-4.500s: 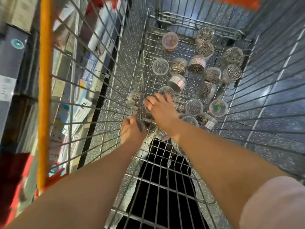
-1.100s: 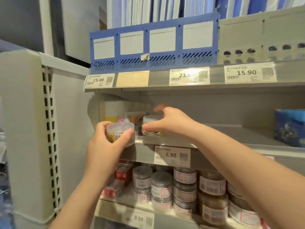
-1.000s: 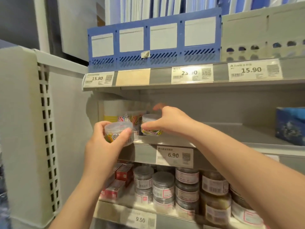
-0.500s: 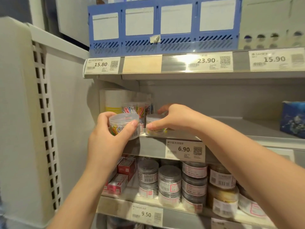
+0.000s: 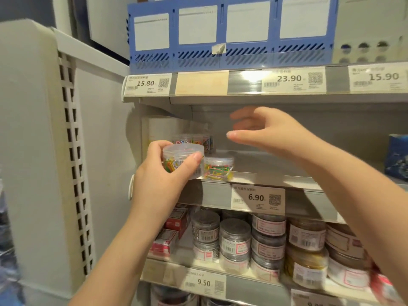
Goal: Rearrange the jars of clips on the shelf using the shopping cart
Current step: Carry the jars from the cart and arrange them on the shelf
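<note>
Middle shelf (image 5: 276, 171), grey metal: one clear jar of coloured clips (image 5: 218, 168) upright at the front edge, just right of the left hand (image 5: 161, 182) and its held jar (image 5: 183, 155), below the right hand (image 5: 271, 133); more clip jars (image 5: 194, 140) behind the left hand; lower shelf (image 5: 247, 283) under both hands bears stacked jars (image 5: 235, 241) and red boxes (image 5: 174, 226).

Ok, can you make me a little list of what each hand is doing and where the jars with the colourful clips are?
left hand: grips the held jar, clear and full of coloured clips, in front of the middle shelf
right hand: open and empty, in the air above that shelf
shelf jar: stands at the shelf's front edge, right of the held jar
back jars: more coloured clips, further back
lower jars: stacked on the shelf below
price tag: 6.90
</note>
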`<state>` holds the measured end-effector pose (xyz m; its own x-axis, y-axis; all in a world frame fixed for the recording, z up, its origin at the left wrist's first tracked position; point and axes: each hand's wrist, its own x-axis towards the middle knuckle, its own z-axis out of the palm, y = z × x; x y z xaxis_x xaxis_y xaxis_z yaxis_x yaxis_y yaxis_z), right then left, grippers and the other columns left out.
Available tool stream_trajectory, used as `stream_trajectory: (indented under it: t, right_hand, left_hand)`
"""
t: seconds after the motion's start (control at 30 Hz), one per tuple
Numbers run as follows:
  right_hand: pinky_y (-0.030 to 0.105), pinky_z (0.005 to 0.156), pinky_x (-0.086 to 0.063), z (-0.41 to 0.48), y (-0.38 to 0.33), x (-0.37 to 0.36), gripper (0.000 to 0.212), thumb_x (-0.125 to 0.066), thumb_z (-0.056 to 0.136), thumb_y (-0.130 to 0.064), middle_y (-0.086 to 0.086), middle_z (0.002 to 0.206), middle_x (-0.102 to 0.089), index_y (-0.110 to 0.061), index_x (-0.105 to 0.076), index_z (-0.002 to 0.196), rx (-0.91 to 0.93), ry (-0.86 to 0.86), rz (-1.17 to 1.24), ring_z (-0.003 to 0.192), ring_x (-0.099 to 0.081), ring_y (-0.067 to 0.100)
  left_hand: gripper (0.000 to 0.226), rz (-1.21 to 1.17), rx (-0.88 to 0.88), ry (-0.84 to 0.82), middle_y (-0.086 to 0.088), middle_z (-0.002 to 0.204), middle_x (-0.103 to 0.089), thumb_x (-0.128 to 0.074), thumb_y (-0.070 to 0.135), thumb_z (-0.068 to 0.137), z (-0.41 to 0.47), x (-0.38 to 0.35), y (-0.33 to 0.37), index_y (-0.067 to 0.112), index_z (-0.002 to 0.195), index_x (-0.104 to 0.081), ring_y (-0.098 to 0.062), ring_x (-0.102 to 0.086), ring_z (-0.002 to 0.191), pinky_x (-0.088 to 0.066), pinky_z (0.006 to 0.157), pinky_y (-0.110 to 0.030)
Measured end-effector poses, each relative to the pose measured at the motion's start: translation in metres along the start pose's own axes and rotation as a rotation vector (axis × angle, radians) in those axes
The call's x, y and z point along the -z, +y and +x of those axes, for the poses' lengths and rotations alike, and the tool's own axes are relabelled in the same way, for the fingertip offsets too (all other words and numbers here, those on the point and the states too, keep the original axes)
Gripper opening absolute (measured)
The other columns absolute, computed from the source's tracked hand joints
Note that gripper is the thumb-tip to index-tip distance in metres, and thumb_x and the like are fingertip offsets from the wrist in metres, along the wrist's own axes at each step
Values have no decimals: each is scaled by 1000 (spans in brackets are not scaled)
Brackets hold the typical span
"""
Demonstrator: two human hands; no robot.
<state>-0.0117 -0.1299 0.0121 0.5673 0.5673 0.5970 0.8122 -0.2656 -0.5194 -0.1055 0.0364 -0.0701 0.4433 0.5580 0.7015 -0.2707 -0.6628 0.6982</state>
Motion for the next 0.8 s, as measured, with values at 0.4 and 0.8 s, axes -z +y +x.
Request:
stream_trajectory:
  t: [0.4, 0.8]
  right_hand:
    - [-1, 81, -33, -18, -6, -8, 75, -79, 66, -37, -22, 113, -52, -31, -46, 132, 153, -225, -166, 105, -46, -9]
    - [17, 88, -39, -5, 20, 14, 80, -80, 63, -38, -8, 119, -60, -21, -48, 134, -62, 4, -33, 106, -56, 6]
  left_hand:
    - [59, -51, -105, -139, 16, 82, -61, -57, 70, 50, 2, -28, 26, 34, 96, -50, 6, -55, 75, -39, 62, -8]
    - [42, -87, -214, 71, 8, 112, -53, -66, 46, 79, 2, -27, 18, 33, 113, -46, 9, -49, 67, -40, 69, -6]
